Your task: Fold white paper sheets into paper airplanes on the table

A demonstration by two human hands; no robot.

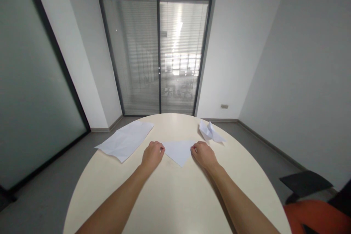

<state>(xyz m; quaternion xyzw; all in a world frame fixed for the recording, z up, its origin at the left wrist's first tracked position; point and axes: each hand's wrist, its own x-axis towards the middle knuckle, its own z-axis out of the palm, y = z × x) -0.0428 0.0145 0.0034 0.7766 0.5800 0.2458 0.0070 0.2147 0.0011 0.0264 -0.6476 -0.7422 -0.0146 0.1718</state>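
Observation:
A white sheet of paper folded into a triangle (178,151) lies on the table between my hands, its point toward me and its long edge away. My left hand (153,153) is closed on the triangle's left corner. At the right corner, my right hand (204,154) pinches the paper with its fingers curled in. Both hands rest low, at the tabletop, and hide the two corners. Beyond my right hand sits a folded paper boat (210,131). To the left lies a larger creased sheet of white paper (126,139).
The round cream table (170,201) has its curved far edge just behind the papers. At the lower right stands a chair with an orange seat (315,215) and a black armrest (305,183). A glass door with blinds (157,55) is beyond the table.

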